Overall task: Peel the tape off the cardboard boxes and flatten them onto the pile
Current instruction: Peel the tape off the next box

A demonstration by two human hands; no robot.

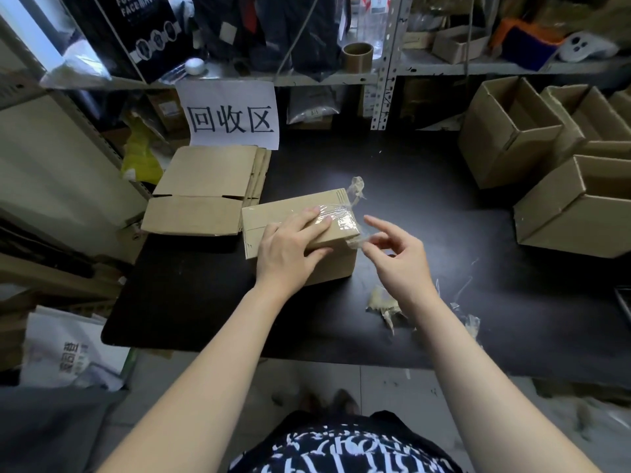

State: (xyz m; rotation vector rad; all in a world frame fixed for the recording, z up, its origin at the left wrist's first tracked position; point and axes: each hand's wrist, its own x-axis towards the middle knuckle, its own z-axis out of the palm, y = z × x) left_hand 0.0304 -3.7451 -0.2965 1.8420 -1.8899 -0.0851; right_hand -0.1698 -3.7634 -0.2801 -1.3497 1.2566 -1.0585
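Left hand point(290, 247) flat, pinning box point(300, 233) to tabletop point(444, 233) — right hand point(396, 254) pinches tape point(353, 242) to peel.

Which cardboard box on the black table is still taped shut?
The small brown cardboard box under the left hand; the brown boxes at right stand open, and the left pile lies flat.

Tan box point(297, 220), clear glossy tape point(341, 218), black table point(426, 206), white sign point(232, 114).
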